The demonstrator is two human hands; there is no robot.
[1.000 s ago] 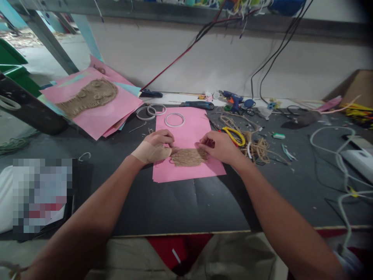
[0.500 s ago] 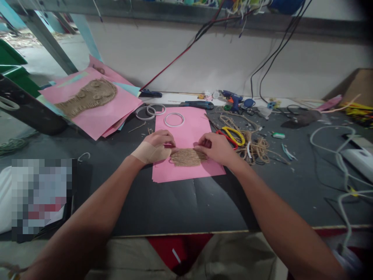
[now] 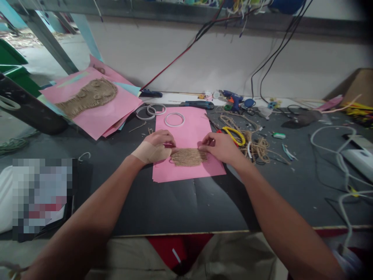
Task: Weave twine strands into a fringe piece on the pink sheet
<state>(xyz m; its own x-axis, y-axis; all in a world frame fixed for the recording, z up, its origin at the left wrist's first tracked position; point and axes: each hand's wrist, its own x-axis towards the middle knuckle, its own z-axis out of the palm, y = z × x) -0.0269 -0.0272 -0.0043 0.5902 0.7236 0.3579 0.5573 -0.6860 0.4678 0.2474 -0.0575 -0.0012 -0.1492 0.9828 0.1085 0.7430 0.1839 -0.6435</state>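
A patch of rows of brown jute twine (image 3: 188, 157) lies on a pink paper sheet (image 3: 186, 171) in the middle of the dark table (image 3: 180, 206). My left hand (image 3: 157, 144), with tan tape around the wrist, pinches the patch's left end. My right hand (image 3: 221, 147) presses its fingertips on the patch's right end. A white ring (image 3: 174, 119) rests on the far part of the same sheet.
Two more white rings (image 3: 150, 111) lie left of the sheet. A stack of pink sheets with a larger twine shape (image 3: 89, 95) sits at the back left. Loose twine (image 3: 256, 147), yellow-handled scissors (image 3: 233, 134), a blue glue gun (image 3: 233, 99) and cables lie to the right.
My right hand slid a little left along the twine patch's upper edge, then back right to its right end. My left hand stayed in place.
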